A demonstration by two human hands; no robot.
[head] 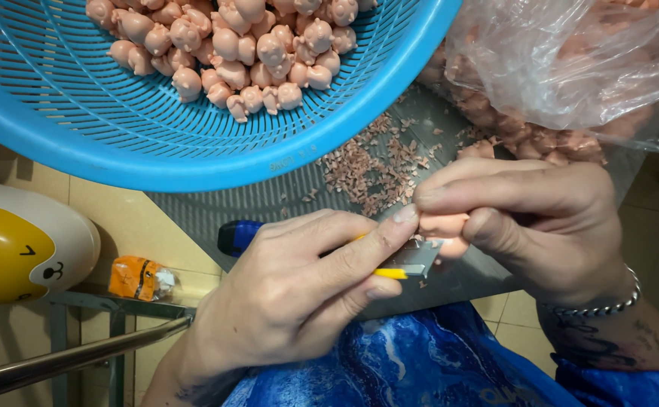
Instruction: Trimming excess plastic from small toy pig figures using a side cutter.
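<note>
Head view: the left hand (284, 301) grips a utility knife (401, 264) with a yellow body and a short steel blade, its fingers (359, 252) curled tight around the handle and the thumb laid along the top towards the blade. The blade tip touches a small pink figure (446, 226), which the right hand (540, 226) pinches between thumb and forefinger; the other fingers of that hand are folded underneath. Figure and blade meet just above the near edge of a grey board (284, 203) that serves as the surface across the lap. A bead bracelet (600, 305) circles the right wrist.

Pink shavings (371, 169) lie scattered over the middle of the board, just beyond the hands. A blue-ended tool (237, 235) lies on the board beside the left hand. At the far left of the surface sits a round blue basket (194, 151) holding a heap of like pink figures (239, 53). At the far right corner a clear plastic bag (570, 68) holds more of them. Blue patterned cloth (420, 362) covers the lap below.

Off the board's left edge, a white and yellow toy (20, 249) and an orange wrapper (141, 279) rest lower down.
</note>
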